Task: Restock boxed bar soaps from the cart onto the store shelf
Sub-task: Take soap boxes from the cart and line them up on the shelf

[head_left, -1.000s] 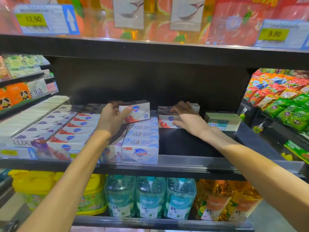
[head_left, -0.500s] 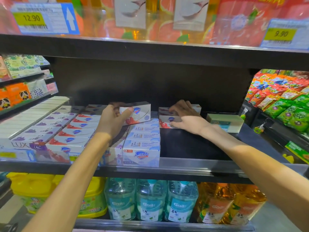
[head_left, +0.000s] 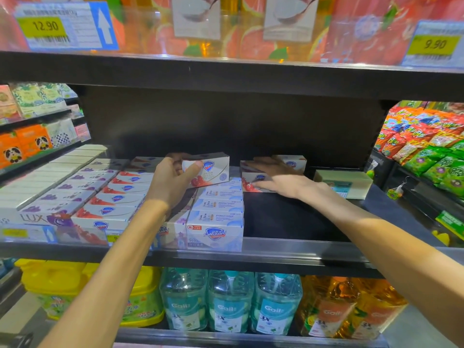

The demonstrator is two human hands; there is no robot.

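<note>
Head view: left hand (head_left: 173,182) still gripping soap box (head_left: 209,170), right hand (head_left: 281,179) still flat on boxes (head_left: 253,180).

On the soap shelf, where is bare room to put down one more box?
Bare dark shelf lies right of the blue Safeguard row, in front of the boxes under the right hand, left of the green-white box. Left of the held box, rows are packed tight.

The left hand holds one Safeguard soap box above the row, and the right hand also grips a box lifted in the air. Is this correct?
Not quite. In the head view the left hand does hold a Safeguard soap box above the row, but the right hand lifts nothing: it rests flat, fingers straight, on the boxes at the back of the shelf.
</note>
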